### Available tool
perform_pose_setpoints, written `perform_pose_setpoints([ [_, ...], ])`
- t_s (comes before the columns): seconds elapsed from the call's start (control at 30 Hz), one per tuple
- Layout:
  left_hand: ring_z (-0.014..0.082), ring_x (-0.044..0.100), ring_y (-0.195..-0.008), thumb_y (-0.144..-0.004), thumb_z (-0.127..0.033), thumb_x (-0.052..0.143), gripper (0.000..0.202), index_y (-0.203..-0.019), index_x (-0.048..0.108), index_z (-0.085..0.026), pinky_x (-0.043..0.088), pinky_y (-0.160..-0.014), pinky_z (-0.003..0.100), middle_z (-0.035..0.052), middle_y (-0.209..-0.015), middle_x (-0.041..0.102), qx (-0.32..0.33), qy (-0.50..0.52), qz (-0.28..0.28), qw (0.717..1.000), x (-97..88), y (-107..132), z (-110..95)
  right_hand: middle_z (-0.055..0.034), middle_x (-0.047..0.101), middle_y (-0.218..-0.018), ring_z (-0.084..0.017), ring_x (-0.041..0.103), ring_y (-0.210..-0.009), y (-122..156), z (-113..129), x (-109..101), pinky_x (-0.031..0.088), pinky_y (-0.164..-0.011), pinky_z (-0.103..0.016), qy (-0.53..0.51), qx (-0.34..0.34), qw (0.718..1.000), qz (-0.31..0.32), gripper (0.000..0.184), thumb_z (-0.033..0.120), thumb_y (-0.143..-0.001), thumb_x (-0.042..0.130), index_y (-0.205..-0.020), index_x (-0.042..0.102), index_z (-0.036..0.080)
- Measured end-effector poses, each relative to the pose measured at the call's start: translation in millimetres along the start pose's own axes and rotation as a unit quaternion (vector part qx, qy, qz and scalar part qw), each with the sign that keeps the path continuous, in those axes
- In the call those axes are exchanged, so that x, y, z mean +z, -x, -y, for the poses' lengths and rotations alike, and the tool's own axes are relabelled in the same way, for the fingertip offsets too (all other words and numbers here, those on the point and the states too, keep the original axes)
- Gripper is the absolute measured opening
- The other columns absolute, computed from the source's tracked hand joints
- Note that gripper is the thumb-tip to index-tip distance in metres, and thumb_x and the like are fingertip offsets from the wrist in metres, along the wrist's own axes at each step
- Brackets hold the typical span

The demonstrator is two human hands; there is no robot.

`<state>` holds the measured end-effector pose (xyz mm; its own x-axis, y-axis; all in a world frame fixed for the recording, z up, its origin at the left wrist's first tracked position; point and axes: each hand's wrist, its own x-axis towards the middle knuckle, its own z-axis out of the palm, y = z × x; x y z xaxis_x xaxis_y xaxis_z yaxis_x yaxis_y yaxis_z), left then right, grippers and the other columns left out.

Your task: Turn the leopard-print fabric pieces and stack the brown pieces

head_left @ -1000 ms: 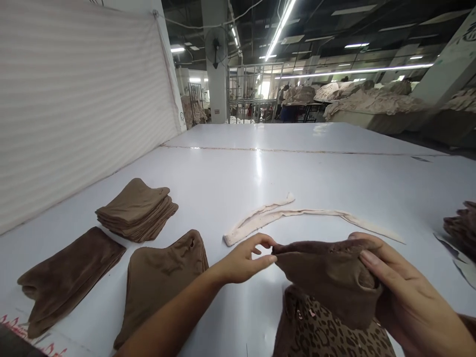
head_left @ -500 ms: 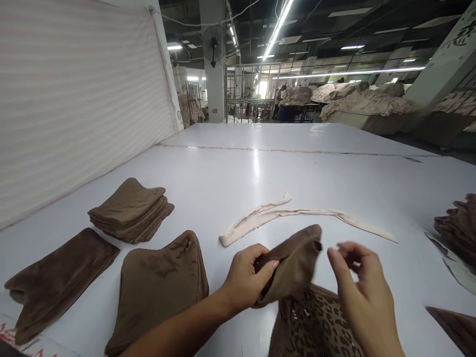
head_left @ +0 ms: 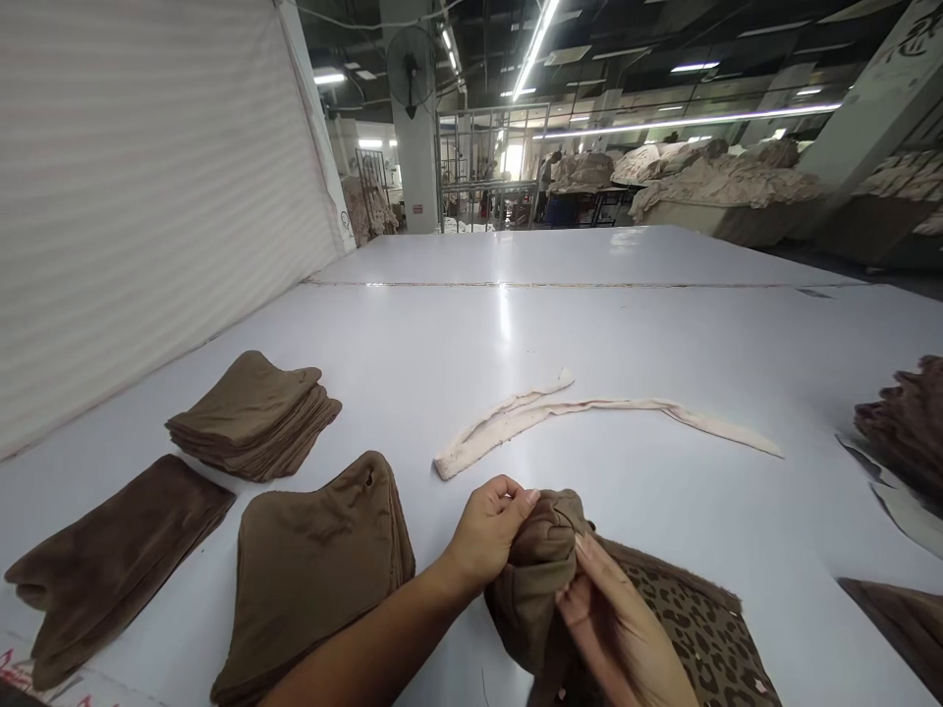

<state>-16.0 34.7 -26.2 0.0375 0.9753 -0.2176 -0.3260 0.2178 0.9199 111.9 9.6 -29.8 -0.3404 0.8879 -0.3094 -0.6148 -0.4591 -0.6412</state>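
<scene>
A bunched brown fabric piece (head_left: pixel 541 560) is held between both hands just above the table. My left hand (head_left: pixel 490 530) pinches its upper left edge between thumb and fingers. On its right side, my right hand (head_left: pixel 611 619) grips the cloth, with some fingers tucked behind or inside the folds. Beneath lies a leopard-print brown fabric piece (head_left: pixel 696 619), partly covered by my right hand. Left of my forearm sits a stack of brown fabric pieces (head_left: pixel 309 570) with a small hole near its top corner.
Another brown stack (head_left: pixel 250 407) and a darker folded pile (head_left: pixel 118 560) lie at left. A cream fabric strip (head_left: pixel 530 417) curves across the white table (head_left: pixel 413 334) ahead. Dark brown fabric (head_left: pixel 906 442) and a dark piece (head_left: pixel 895 619) lie at right.
My right hand has moved left from beside the brown fabric piece and closed on it. The piece has gone from folded and raised to bunched and lower; more leopard print shows.
</scene>
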Motion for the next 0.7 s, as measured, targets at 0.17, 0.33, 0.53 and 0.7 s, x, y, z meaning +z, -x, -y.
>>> perform_pose_setpoints([
  [0.17,0.0102,0.042,-0.055,-0.073,-0.054,0.060,0.039,-0.074,0.046,-0.018,0.034,-0.054,0.023,-0.0038,-0.061,0.048,0.053,-0.073,-0.018,0.996,-0.1,10.9,-0.3,0.0018,0.062,-0.067,-0.011,0.054,-0.059,1.4,-9.7,7.8,0.047,-0.062,-0.023,-0.047,-0.016,0.998,0.050,0.019,0.038,-0.072,0.072,-0.084,0.071,0.023],
  [0.33,0.0135,0.045,-0.066,-0.080,-0.037,0.058,0.018,-0.079,0.054,-0.019,0.040,-0.063,0.024,-0.0016,-0.071,0.049,0.247,-0.341,-0.048,0.906,-8.0,39.1,-10.3,0.0046,0.051,-0.066,-0.007,0.042,-0.056,4.0,-11.4,10.3,0.036,-0.054,-0.017,0.018,-0.120,0.992,0.033,0.015,0.035,-0.080,0.066,-0.089,0.065,0.022],
  [0.53,0.0190,0.060,-0.082,-0.086,-0.040,0.048,0.024,-0.093,0.061,-0.020,0.051,-0.072,0.025,0.0034,-0.088,0.064,0.186,-0.294,0.053,0.936,-23.5,40.1,-6.0,0.0028,0.045,-0.066,-0.010,0.036,-0.055,3.8,-26.2,4.6,0.033,-0.053,-0.022,0.127,-0.199,0.972,0.013,0.027,0.044,-0.082,0.058,-0.090,0.058,0.019],
  [0.7,0.0241,0.059,-0.099,-0.079,-0.045,0.056,0.034,-0.104,0.061,-0.022,0.052,-0.079,0.025,0.0049,-0.103,0.066,0.185,-0.303,-0.043,0.934,-31.8,48.1,-14.9,-0.0009,0.050,-0.084,-0.015,0.045,-0.076,21.0,0.1,-3.8,0.037,-0.073,-0.027,0.256,-0.305,0.917,-0.036,0.014,0.034,-0.081,0.062,-0.080,0.058,0.021],
])
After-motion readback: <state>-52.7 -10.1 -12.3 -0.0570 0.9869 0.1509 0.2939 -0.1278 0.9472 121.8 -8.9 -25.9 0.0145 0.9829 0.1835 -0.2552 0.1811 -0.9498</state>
